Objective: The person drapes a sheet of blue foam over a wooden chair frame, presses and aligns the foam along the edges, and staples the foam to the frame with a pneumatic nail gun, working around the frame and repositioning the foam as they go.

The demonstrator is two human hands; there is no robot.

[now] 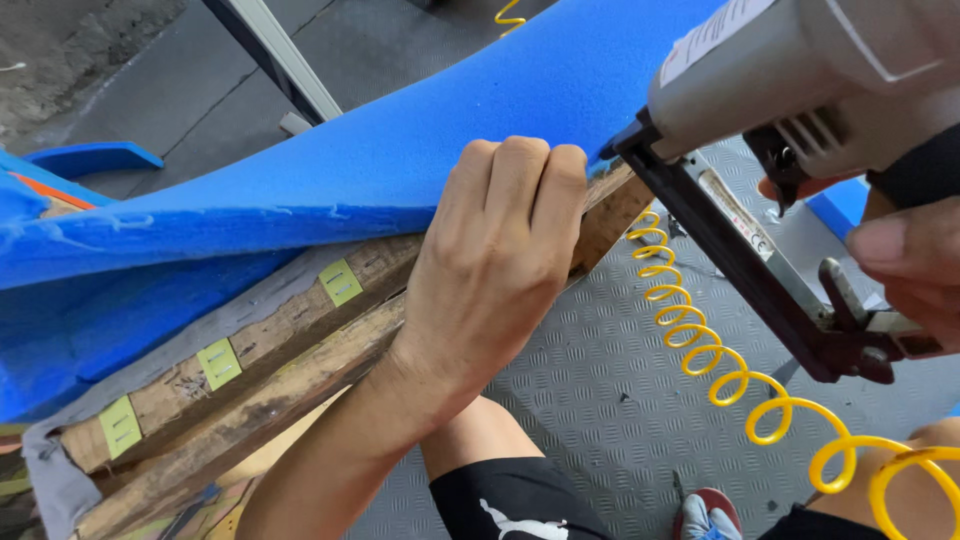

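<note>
My left hand (495,250) is closed over the edge of a thick blue foam sheet (400,150), pressing it against a rough wooden frame (300,350). My right hand (905,265) grips a grey pneumatic staple gun (800,100). Its black nose touches the foam edge just right of my left knuckles. Its long black magazine (740,270) slants down to the right. A yellow coiled air hose (720,370) trails from the tool toward the lower right.
Grey fabric (60,470) with yellow-green tabs (218,362) is fixed along the wooden frame. Grey ribbed floor matting (600,390) lies below. My knee in black shorts (510,500) and a shoe (708,518) show at the bottom. A metal post (275,50) stands behind.
</note>
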